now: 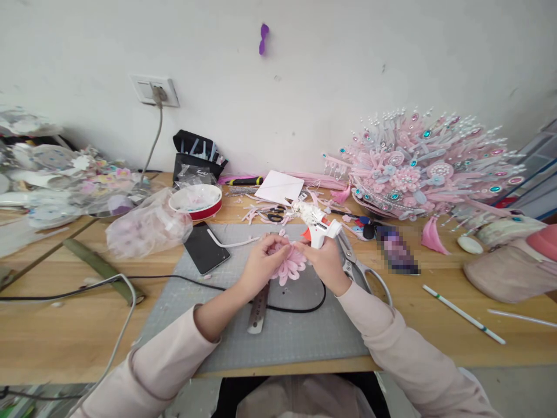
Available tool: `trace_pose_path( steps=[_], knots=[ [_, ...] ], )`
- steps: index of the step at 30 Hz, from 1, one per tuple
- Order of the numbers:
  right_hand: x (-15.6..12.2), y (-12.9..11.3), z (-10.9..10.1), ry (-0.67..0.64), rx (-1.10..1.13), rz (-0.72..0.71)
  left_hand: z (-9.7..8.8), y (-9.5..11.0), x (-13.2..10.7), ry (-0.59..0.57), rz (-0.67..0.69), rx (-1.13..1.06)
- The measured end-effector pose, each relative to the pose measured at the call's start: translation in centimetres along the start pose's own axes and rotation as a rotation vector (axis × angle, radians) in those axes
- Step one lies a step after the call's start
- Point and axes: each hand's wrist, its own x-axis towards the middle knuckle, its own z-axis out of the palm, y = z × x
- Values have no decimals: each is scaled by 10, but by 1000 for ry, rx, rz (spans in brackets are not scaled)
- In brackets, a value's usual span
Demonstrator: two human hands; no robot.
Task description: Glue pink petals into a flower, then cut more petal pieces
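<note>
My left hand (266, 261) is closed, its thumb and fingers pinching a pink looped-petal flower (288, 270) above the cutting mat. My right hand (327, 264) is wrapped round the handle of a white hot glue gun (321, 227) with an orange trigger; its nozzle points up and to the left. The right thumb also reaches the flower's edge. Part of the gun's handle is hidden by the hand. Below the flower lies a steel ruler (258, 313), and large scissors (363, 270) rest beside my right wrist.
A grey cutting mat (304, 342) covers the table's middle, crossed by a black cord (300, 310). A phone (205, 248), a red-rimmed round tin (204, 213) and plastic bags (148, 223) stand left. A large pink beaded headdress (418, 168) stands back right, with a white stick (463, 313) nearer.
</note>
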Motion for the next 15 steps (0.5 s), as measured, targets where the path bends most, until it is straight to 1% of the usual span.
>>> trace_pose_path(
  steps=[4,15],
  knots=[
    [-2,-1,0,16,-1,8,0,1,-1,-17,-39,11],
    [-4,-2,1,11,34,2,0,0,-1,17,-20,64]
  ],
)
